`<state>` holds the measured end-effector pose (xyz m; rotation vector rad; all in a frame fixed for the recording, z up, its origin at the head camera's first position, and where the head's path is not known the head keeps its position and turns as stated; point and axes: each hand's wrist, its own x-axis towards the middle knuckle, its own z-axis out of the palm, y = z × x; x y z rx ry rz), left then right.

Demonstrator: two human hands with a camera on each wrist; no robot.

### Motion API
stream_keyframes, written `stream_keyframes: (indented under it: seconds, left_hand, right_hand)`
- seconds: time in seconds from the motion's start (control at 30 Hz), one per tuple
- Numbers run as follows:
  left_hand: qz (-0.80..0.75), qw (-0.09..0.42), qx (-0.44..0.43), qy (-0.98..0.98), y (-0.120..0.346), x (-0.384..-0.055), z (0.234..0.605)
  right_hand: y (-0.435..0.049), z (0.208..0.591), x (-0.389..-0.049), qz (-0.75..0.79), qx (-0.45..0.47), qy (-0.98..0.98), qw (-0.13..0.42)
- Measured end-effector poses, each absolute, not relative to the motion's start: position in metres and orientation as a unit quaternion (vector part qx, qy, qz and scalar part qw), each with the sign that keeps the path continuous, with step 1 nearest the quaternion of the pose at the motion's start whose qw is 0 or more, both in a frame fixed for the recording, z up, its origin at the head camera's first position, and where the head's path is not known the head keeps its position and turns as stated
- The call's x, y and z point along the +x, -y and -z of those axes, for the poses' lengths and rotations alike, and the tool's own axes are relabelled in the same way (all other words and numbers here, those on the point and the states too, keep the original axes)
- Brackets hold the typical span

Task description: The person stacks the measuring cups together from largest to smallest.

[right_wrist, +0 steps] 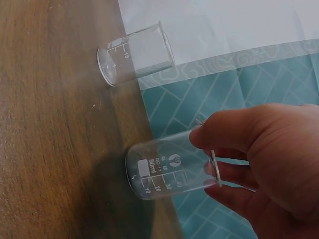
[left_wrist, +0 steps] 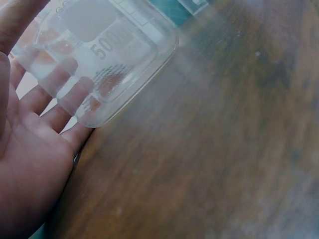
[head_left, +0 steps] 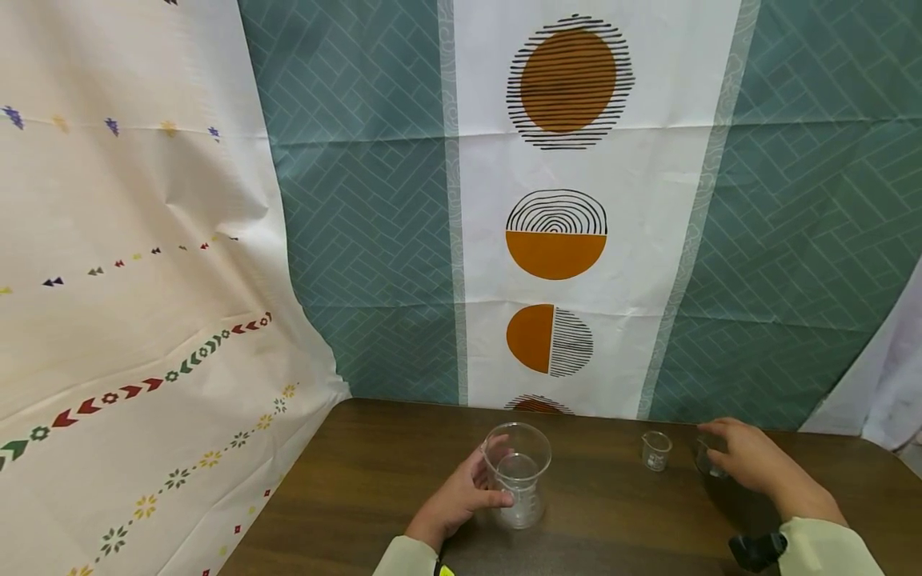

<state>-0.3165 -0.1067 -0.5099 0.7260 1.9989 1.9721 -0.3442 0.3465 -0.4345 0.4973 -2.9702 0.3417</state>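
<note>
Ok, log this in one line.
left hand: holds large beaker | right hand: grips small beaker by rim | other small beaker: upright, untouched

Room type unclear; patterned cloth (head_left: pixel 367 208) hangs behind a wood-grained table (head_left: pixel 360 472) bearing beakers (head_left: pixel 526 506).

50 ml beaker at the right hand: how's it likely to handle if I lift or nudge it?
The 50 ml beaker looks like clear glass, so it's probably stiff but fragile. It appears empty, so likely light. The right hand is up at its top end, where a sideways nudge might tip it.
</note>
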Motion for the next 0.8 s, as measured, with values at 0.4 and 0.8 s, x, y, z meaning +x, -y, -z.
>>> stream_keyframes:
  seconds: [0.4, 0.8]
  left_hand:
    - [-0.674, 0.122, 0.254, -0.683, 0.108, -0.315, 0.508]
    - [-0.67, 0.118, 0.251, -0.688, 0.108, -0.316, 0.51]
  right_hand:
    - [-0.346, 0.427, -0.339, -0.108, 0.166, 0.978, 0.064]
    - [-0.343, 0.415, -0.332, -0.101, 0.169, 0.978, 0.066]
